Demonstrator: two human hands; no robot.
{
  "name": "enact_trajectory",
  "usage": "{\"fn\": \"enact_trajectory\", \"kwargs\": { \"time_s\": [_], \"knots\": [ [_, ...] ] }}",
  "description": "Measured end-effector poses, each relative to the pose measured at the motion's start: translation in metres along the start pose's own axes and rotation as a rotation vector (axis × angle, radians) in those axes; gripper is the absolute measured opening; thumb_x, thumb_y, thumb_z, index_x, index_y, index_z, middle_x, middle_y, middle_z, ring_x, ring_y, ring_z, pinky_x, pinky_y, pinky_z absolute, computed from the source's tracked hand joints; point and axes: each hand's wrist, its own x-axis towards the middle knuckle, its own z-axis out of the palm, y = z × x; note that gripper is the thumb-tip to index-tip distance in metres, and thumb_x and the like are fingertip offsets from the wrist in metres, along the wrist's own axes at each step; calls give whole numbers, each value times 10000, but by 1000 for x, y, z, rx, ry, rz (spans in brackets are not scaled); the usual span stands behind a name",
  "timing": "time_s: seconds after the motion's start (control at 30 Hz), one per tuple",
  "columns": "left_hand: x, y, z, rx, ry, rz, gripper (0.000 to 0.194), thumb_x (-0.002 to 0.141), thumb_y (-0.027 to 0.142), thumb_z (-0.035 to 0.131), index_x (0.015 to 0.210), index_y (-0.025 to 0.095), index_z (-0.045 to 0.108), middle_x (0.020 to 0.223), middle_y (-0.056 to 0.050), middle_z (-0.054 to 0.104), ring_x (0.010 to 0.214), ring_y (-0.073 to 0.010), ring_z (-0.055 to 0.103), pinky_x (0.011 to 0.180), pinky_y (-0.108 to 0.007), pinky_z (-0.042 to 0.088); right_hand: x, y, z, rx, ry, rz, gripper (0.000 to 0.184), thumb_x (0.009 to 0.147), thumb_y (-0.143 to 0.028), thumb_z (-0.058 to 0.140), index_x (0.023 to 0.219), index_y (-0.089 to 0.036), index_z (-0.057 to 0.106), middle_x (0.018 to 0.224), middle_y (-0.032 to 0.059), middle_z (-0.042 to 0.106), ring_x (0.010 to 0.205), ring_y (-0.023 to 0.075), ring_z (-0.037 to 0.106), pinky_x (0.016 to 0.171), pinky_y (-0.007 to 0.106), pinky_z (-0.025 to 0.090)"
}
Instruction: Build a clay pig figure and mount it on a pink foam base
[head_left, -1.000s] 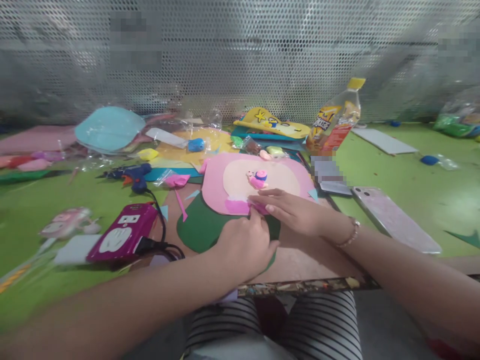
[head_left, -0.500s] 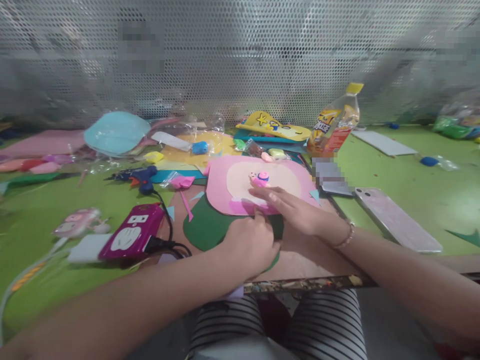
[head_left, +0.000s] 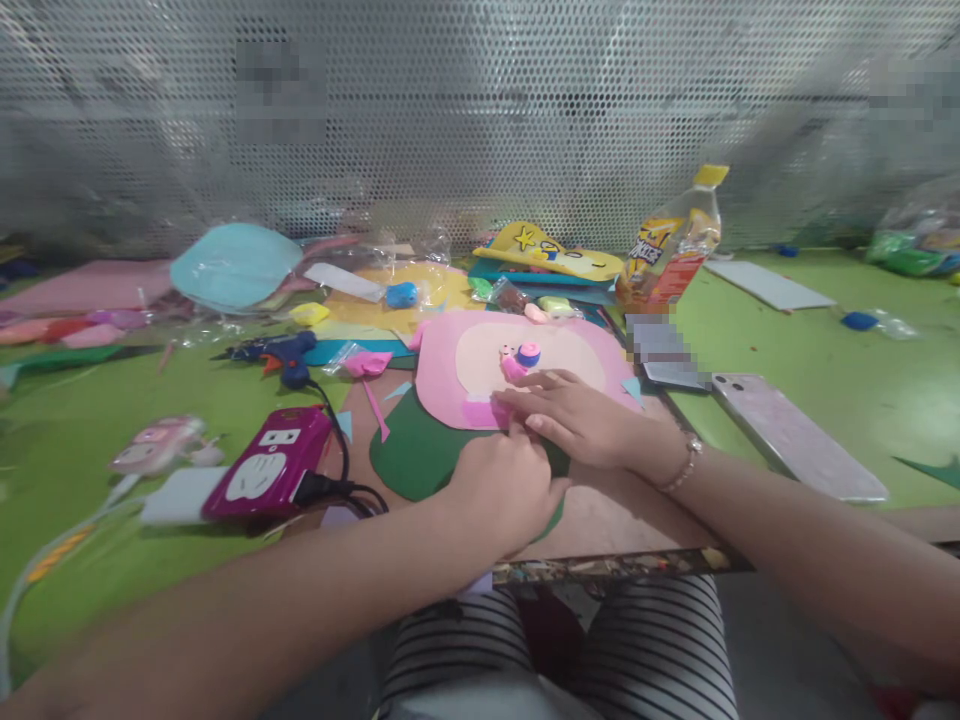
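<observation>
My left hand (head_left: 506, 485) is curled closed over a dark green foam shape (head_left: 416, 450), its index fingertip at the lower edge of a pink rounded foam sheet (head_left: 435, 375). What its folded fingers may hold is hidden. Stretched out flat, my right hand (head_left: 589, 418) rests on the pink sheet with its fingertips by a magenta strip (head_left: 480, 412). Just beyond those fingers, a small pink snail figure (head_left: 513, 367) with a blue and pink shell lies on the cream oval (head_left: 476, 350) in the sheet's middle.
To the left are a glue gun (head_left: 281, 352), a magenta power strip (head_left: 270, 465) with cords, and a pink clay packet (head_left: 367, 363). A bottle (head_left: 667, 255) stands at the back right, near a phone (head_left: 799, 435). A yellow foam piece (head_left: 555, 260) lies behind the sheet.
My right hand has drawn slightly back and left, its fingers now flatter over the magenta strip. My left hand has hardly moved.
</observation>
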Motion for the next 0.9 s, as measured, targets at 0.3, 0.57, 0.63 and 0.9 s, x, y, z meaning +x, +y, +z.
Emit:
{"fn": "enact_trajectory", "kwargs": {
  "time_s": [0.3, 0.57, 0.63, 0.9],
  "knots": [
    [0, 1, 2, 15, 43, -7, 574, 852, 456, 446, 1188, 4, 557, 1035, -238, 639, 776, -294, 662, 591, -376, 545, -5, 2, -5, 9, 42, 21, 478, 966, -358, 212, 1315, -149, 463, 1257, 94, 562, 1178, 243, 439, 1005, 442, 296],
    [1, 0, 4, -9, 26, 25, 430, 861, 420, 448, 981, 68, 664, 810, -164, 681, 721, -271, 662, 583, -371, 539, 0, -4, 1, 32, -17, -19, 483, 964, -365, 237, 1363, -142, 392, 1258, 119, 555, 1223, 254, 410, 998, 454, 295],
    [1, 0, 4, -10, 38, 19, 448, 859, 427, 451, 1011, 56, 651, 819, -170, 679, 718, -268, 660, 571, -361, 535, 0, -5, 1, 22, -17, 19, 482, 965, -378, 225, 1351, -154, 409, 1245, 111, 565, 1197, 255, 437, 987, 461, 299],
    [0, 0, 4, 20, 35, -2, 598, 861, 468, 428, 1206, -9, 531, 982, -242, 651, 782, -289, 656, 585, -356, 526, -2, 1, 4, 57, 31, 109, 496, 971, -379, 183, 1339, -172, 442, 1279, 68, 555, 1196, 234, 433, 1006, 439, 289]
  ]
}}
